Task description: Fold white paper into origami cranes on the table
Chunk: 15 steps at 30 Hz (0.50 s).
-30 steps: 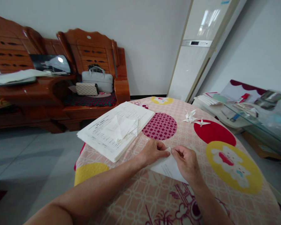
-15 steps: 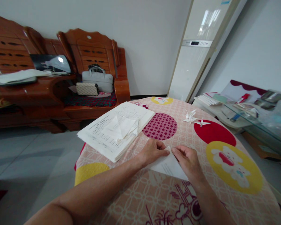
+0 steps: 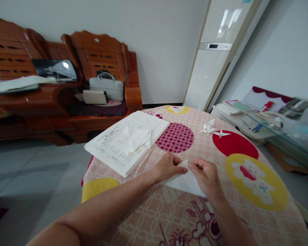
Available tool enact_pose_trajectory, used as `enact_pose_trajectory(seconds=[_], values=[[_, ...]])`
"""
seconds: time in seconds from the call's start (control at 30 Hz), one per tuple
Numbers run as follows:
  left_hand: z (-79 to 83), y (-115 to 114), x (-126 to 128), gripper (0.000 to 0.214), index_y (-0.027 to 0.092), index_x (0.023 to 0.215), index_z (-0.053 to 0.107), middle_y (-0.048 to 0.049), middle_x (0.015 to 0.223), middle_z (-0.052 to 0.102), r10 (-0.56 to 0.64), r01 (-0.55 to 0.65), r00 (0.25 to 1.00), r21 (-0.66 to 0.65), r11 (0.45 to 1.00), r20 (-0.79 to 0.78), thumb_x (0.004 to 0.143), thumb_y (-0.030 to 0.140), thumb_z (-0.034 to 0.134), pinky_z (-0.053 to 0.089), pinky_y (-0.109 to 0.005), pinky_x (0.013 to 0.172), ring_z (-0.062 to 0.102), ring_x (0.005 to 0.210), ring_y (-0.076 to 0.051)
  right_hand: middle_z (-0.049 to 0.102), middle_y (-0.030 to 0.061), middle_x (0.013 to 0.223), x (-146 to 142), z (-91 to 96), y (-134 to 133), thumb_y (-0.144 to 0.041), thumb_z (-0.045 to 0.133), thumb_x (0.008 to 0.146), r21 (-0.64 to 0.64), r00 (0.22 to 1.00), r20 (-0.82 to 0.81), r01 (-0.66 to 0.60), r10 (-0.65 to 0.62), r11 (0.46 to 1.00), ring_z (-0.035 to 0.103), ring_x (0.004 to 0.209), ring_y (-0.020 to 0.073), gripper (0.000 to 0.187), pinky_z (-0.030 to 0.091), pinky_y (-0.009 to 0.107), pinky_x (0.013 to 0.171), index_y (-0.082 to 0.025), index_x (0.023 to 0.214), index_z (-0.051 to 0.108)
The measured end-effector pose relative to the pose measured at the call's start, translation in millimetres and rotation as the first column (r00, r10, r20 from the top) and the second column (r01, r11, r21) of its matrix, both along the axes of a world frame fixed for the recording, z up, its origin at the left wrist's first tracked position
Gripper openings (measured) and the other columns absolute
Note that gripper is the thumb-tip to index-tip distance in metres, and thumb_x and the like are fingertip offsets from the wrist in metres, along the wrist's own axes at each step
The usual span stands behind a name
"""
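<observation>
A folded white sheet of paper with faint print lies on the patterned tablecloth, its pointed top away from me. My left hand presses and pinches the paper near that point, thumb on top. On the other side of the tip, my right hand grips the edge between thumb and curled fingers. Part of the sheet's right side is hidden under the right hand. Beyond the hands sit folded paper cranes, one near the edge and another on a red circle of the cloth.
A stack of printed sheets lies at the left of the table, with folded paper pieces on top. To the right, a glass-edged side table holds papers and bags. Behind stand a wooden chair with bags and an air conditioner.
My left thumb has shifted slightly along the paper's tip, and a little more of the tip shows between the hands. Otherwise the two hands stay almost in place.
</observation>
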State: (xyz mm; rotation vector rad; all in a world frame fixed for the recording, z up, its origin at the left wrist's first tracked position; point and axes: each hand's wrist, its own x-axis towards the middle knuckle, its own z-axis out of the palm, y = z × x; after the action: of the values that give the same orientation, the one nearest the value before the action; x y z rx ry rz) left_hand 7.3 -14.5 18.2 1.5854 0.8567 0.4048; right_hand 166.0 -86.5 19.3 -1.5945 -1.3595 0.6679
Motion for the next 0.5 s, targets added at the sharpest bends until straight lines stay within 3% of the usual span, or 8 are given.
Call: enact_pose_trajectory(seconds=[0.17, 0.33, 0.5], values=[[-0.3, 0, 1, 0.025, 0.012, 0.065, 0.063, 0.0020, 0.057, 0.054, 0.023, -0.023, 1.000, 0.027, 0.999, -0.004, 0.066, 0.036, 0.065, 0.024, -0.019, 0.043, 0.045, 0.049, -0.008, 0.040, -0.0042, 0.051, -2, -3.8, 2, -0.033, 0.057, 0.077, -0.020, 0.997, -0.062, 0.035, -0.037, 0.999, 0.035, 0.048, 0.0087, 0.026, 0.025, 0.021, 0.043, -0.015, 0.058, 0.055], [0.5, 0, 0, 0.025, 0.012, 0.063, 0.062, 0.0020, 0.056, 0.053, 0.046, -0.046, 0.999, 0.032, 0.998, -0.008, 0.065, 0.036, 0.065, 0.024, -0.019, 0.043, 0.044, 0.048, -0.008, 0.040, -0.0043, 0.051, 4, -7.1, 3, -0.039, 0.056, 0.081, -0.082, 0.989, -0.147, -0.020, 0.007, 0.996, 0.035, 0.047, 0.0089, 0.030, 0.025, 0.021, 0.042, -0.015, 0.062, 0.056], [1.2, 1, 0, 0.024, 0.012, 0.060, 0.061, 0.0023, 0.054, 0.052, 0.061, -0.061, 0.998, 0.038, 0.997, -0.007, 0.065, 0.035, 0.065, 0.022, -0.020, 0.043, 0.043, 0.048, -0.007, 0.044, -0.0028, 0.053, 8, -2.7, 2, -0.037, 0.056, 0.081, -0.046, 0.997, -0.030, -0.071, 0.070, 0.996, 0.038, 0.050, 0.0097, 0.029, 0.028, 0.021, 0.045, -0.015, 0.063, 0.058]])
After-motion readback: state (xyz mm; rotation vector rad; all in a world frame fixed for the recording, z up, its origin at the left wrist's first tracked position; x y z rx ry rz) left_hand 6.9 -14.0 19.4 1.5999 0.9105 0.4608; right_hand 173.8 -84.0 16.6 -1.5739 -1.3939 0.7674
